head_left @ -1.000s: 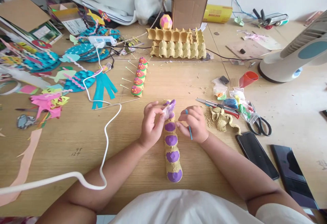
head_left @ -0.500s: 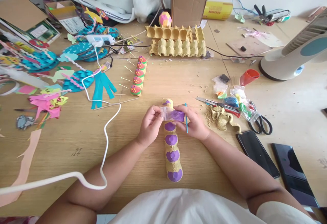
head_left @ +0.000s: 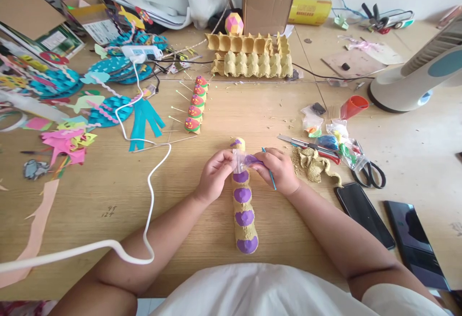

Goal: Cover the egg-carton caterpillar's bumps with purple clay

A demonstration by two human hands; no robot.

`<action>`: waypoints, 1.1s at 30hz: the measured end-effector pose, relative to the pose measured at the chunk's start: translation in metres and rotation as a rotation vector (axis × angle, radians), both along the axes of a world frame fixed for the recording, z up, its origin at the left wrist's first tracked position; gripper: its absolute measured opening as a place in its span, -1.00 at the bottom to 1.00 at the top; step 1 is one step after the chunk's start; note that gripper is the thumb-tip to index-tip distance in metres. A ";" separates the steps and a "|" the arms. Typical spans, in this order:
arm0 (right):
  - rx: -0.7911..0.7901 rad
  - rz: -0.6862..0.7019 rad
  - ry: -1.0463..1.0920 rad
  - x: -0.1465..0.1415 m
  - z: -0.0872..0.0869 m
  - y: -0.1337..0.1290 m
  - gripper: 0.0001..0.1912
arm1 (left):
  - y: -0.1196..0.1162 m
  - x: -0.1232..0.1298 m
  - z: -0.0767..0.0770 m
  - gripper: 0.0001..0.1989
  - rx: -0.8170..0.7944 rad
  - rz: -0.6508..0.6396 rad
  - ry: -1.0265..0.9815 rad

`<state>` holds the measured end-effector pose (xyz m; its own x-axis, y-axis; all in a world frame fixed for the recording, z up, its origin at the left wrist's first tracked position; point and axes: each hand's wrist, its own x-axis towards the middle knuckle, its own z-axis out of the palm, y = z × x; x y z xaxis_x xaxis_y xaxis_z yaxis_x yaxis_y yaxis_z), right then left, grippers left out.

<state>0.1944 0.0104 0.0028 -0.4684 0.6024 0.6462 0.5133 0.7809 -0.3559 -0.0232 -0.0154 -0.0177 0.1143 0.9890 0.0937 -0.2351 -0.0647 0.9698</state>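
Note:
Between both hands is a small clear plastic bag (head_left: 239,160) with purple clay in it. My left hand (head_left: 215,174) pinches the bag's clear end. The purple end is gripped by my right hand (head_left: 276,169), which also keeps a thin blue stick (head_left: 272,180) between its fingers. Below the hands an egg-carton strip (head_left: 245,232) lies lengthwise on the table, its bumps coated with purple patches. The hands and bag cover part of its upper half.
A painted red and green egg-carton strip (head_left: 195,111) lies further back, near egg cartons (head_left: 258,65). At right are a utility knife (head_left: 308,146), carton scraps (head_left: 313,164), clay bags (head_left: 327,141), scissors (head_left: 371,175) and two phones (head_left: 364,215). A white cable (head_left: 149,186) crosses the left side.
My right hand has turned and closed more around the bag's purple end, squeezing it narrower. The blue stick has tilted with it. My left hand stays nearly in place.

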 end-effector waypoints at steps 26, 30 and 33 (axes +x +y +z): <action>-1.078 0.266 0.666 -0.008 0.011 0.001 -0.64 | 0.000 -0.003 0.016 -0.93 0.667 0.246 0.593; -1.114 0.231 0.694 -0.009 0.011 -0.001 -0.59 | -0.001 -0.002 0.017 -0.92 0.662 0.247 0.597; -1.092 0.227 0.683 -0.009 0.012 -0.001 -0.58 | 0.000 -0.002 0.018 -0.92 0.658 0.244 0.597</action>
<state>0.1854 0.0095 0.0149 -0.4021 0.9153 0.0236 -0.1262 -0.0298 -0.9916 -0.0253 -0.0159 0.0005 0.1197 0.7600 0.6388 0.3855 -0.6285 0.6755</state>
